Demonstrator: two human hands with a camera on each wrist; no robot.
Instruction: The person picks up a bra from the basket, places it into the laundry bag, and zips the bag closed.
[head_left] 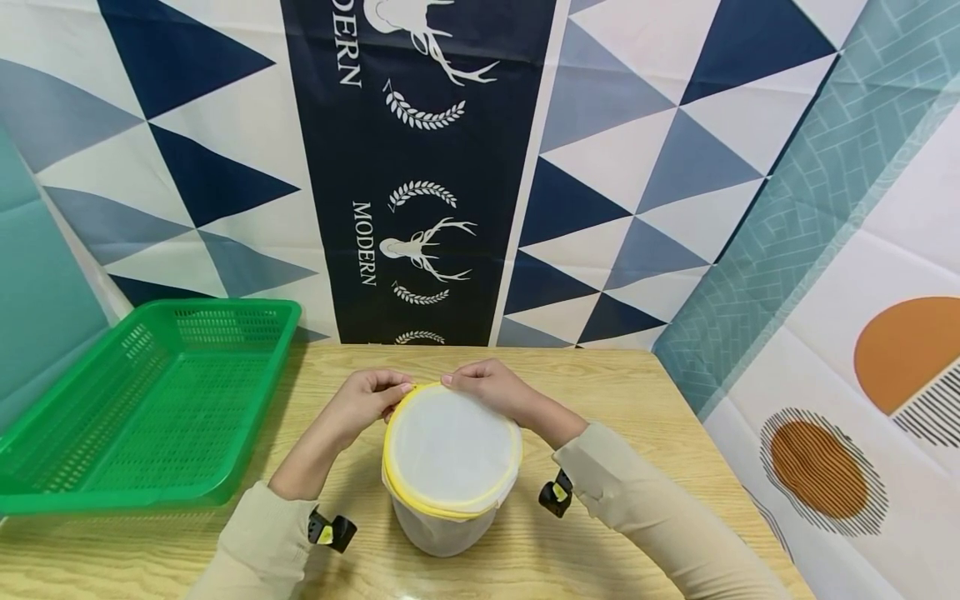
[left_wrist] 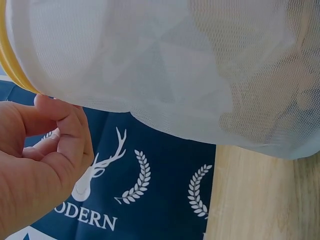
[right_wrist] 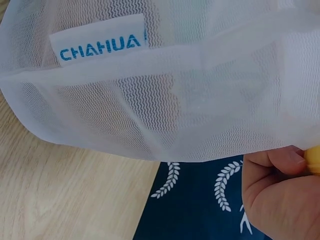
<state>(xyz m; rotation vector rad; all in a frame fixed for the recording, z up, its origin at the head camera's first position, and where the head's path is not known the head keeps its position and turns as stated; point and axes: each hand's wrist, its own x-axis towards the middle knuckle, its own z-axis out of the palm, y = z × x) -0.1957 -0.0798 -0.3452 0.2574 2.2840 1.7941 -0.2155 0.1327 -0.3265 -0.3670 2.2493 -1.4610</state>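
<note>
A white mesh laundry bag (head_left: 453,450), round like a drum and trimmed in yellow, stands on the table with its flat lid facing up. At the far left of its yellow rim (head_left: 387,457), my left hand (head_left: 366,402) pinches the edge between thumb and curled fingers. My right hand (head_left: 498,390) grips the far edge a little to the right, thumb on top of the rim. Through the mesh in the left wrist view (left_wrist: 150,60), only blurred shapes show. A white label (right_wrist: 102,42) reading CHAHUA is sewn on the bag's side, in the right wrist view.
To the left sits a green plastic basket (head_left: 247,417) with slotted walls. The wooden table (head_left: 600,383) meets a patterned cloth (head_left: 420,167) at the back, and another printed cloth (head_left: 810,333) rises along the right side.
</note>
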